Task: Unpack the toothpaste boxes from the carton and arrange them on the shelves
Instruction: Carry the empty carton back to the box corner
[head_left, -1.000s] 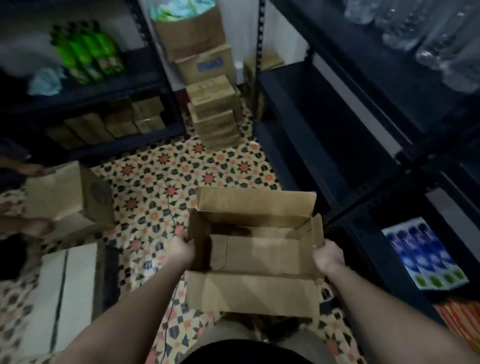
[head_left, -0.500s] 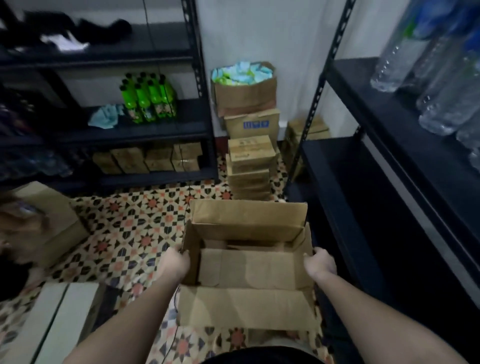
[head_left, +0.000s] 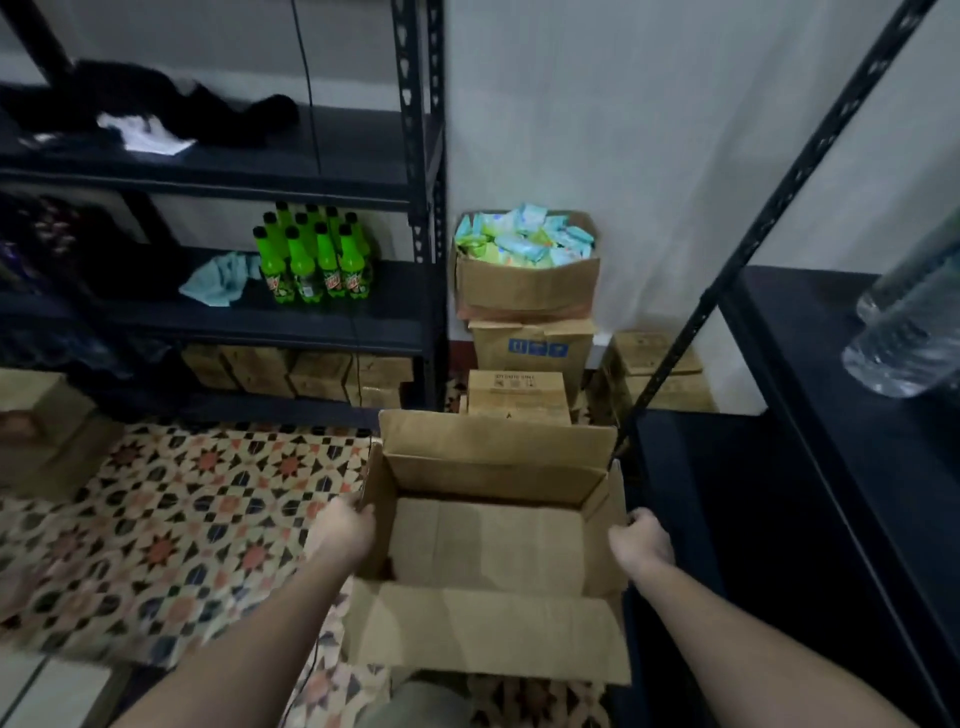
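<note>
- Fingers of the left hand curl over the left wall of the open carton, gripping its edge; fingers of the right hand are clenched round the right wall in the same way.
- Between the two hands the carton is carried above the patterned floor, all four flaps spread outward.
- Inside it only bare cardboard shows, with a flat sheet lying across the bottom; no toothpaste boxes can be made out in it.
- Just to the right of the carton stands a black shelf unit, with clear plastic bottles lying on an upper level at the right edge.
- Ahead, against the white wall, an open box full of pale green and blue packets sits on top of a stack of closed cartons.
- To the left, a second shelf unit carries a cluster of green soda bottles beside a light blue cloth, with a row of brown boxes on the level below and dark clothing on the level above.
</note>
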